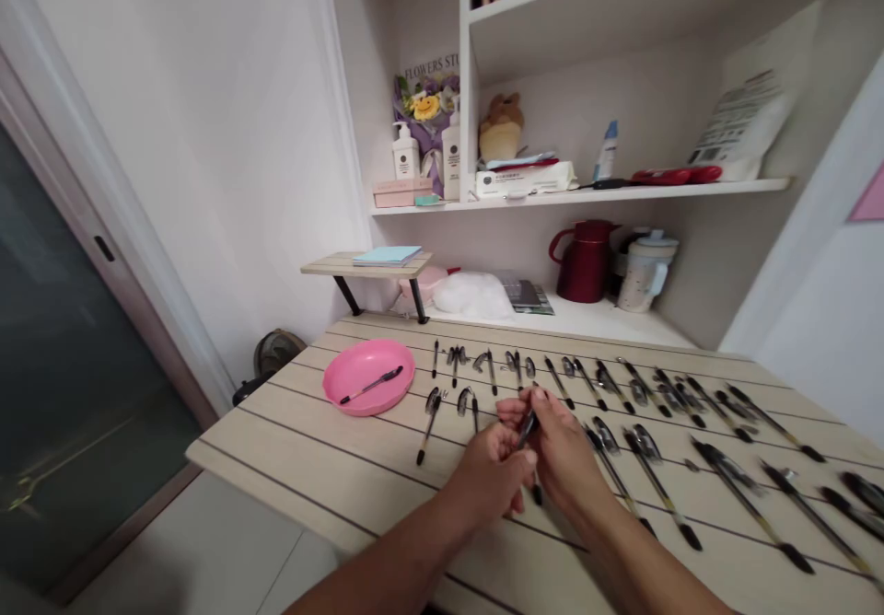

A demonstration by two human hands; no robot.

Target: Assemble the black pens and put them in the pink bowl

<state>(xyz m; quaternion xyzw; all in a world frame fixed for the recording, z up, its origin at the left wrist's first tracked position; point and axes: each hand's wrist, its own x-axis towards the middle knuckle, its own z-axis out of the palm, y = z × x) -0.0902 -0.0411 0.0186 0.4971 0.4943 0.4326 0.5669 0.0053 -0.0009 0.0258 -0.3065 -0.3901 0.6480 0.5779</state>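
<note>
Over the middle of the slatted table, my left hand (492, 463) and my right hand (558, 445) meet with bent fingers. Between them they pinch a short black pen part (529, 426); the fingers cover much of it, so I cannot tell whether it is a cap or a barrel. Left of my hands lies a slim pen (429, 431) with a dark cap (433, 400) by its upper end. To the right, pens (663, 486) and smoky clear caps (647, 442) lie in rows. A pink dish (373, 343) at the left holds one black pen (371, 385).
A small raised stand (324, 266) with blue paper (387, 255) on it is at the back left. Behind the table, shelves hold a red jug (587, 263), a pale cup (645, 274), a white bag (471, 295) and bottles. The table's left edge drops to the floor.
</note>
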